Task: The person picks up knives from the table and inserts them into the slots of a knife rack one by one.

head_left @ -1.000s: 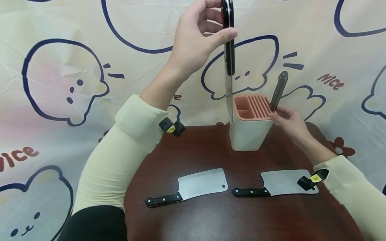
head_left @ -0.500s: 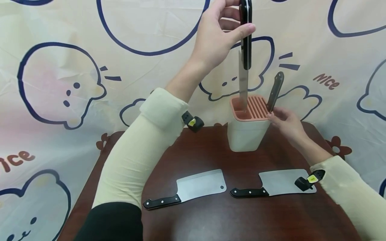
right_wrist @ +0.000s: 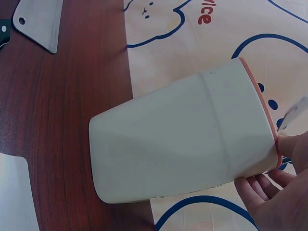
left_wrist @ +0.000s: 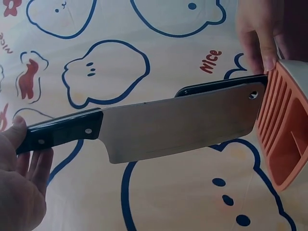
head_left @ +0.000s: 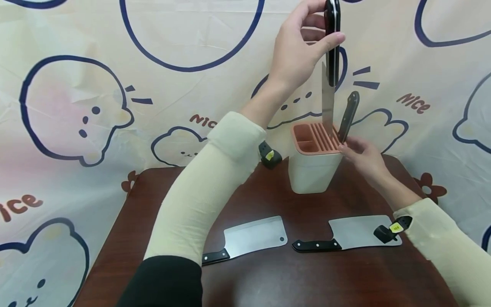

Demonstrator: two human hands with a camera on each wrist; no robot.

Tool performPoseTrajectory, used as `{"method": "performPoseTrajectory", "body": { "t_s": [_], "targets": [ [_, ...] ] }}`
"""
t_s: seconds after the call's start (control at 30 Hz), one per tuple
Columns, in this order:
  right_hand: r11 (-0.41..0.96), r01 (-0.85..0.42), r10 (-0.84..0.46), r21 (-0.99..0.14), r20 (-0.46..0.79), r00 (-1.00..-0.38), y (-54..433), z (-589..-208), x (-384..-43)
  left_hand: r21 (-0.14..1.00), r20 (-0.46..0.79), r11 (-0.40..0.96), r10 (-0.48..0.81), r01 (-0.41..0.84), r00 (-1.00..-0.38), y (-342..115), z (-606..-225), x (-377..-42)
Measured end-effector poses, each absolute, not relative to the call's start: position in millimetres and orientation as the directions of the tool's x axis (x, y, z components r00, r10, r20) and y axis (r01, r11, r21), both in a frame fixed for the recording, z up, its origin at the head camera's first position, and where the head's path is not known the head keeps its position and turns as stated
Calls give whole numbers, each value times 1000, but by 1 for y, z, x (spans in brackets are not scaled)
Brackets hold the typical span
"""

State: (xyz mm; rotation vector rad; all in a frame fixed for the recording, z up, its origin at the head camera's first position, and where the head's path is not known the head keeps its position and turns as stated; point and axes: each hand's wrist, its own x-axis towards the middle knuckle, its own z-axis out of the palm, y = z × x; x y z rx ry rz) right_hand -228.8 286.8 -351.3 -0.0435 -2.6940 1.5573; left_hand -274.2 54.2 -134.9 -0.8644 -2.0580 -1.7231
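My left hand (head_left: 297,55) grips the black handle of a cleaver (left_wrist: 178,127), which hangs upright with its blade pointing down. The blade's holed end is right at the slots of the knife holder (head_left: 312,172), a white box with an orange slotted top; whether it has entered a slot I cannot tell. My right hand (head_left: 366,160) holds the holder at its right top edge, thumb on the orange rim and fingers against the side, as the right wrist view shows. Beside that hand, a black-handled knife (head_left: 350,113) stands tilted in the holder, its blade hidden.
Two more cleavers lie on the brown table (head_left: 264,281): one on the left (head_left: 255,234), its handle partly behind my left sleeve, and one on the right (head_left: 362,232), partly under my right wrist camera. A patterned cloth (head_left: 172,102) hangs behind the table.
My left hand has carried the cleaver rightward, from beside the holder's left edge, across its open compartments, to the slots. My right hand has stayed on the holder.
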Motion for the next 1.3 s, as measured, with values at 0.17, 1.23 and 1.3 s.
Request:
{"method": "performPoseTrajectory", "body": {
  "t_s": [0.17,1.23,1.3],
  "targets": [
    [497,11,39,-868,10,-999,286,-351,-229,781,592,67,237,621,-770,61,-141,-278],
    [501,-17,-5,-865,17,-1000,287,-350,-227,840,469,145,289,522,-835,93,-183,-288],
    [499,-15,-4,-867,15,-1000,286,-349,-227,841,462,157,290,518,-838,95,-187,-290]
  ]
}}
